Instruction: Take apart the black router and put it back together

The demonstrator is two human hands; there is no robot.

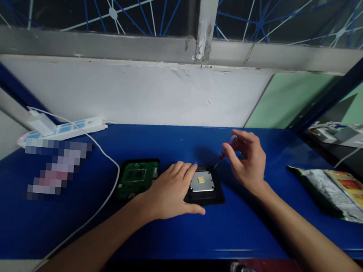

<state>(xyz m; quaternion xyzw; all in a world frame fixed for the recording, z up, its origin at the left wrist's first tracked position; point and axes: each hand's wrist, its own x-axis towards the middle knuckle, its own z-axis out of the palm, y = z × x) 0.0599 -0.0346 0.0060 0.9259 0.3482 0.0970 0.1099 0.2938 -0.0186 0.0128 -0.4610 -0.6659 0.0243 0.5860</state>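
Held the screwdriver (231,143) in the right hand (249,161), with the fingers closed on the handle in a light pinch, probably for fine turning rather than force. Slanted the shaft down and inward, with the tip at or just above the far right corner of the black cover (218,195); in such dim, soft detail, could not make out firm contact, nor any screw beneath.

Laid the left hand (170,191) over the near and left part of the cover, without closing the fingers on anything. Stretched them forward side by side, and stuck the thumb out along the near edge, apparently to steady so light a piece against slipping. Left the right side uncovered that way, giving the screwdriver a free approach from above.

Had the cover flat on the table (198,239), inner face up, with the metal plate (207,185) and its tan pad (201,179) exposed, seemingly for access to the corners. Set the green board (135,172) in its black case just left of the left hand, also face up, likely to be within reach yet out of the way.

Ran the white cable (105,152) from the power strip (70,131) down past the case's left side, clear of both hands. Placed the packet (341,194) well apart, at far right.
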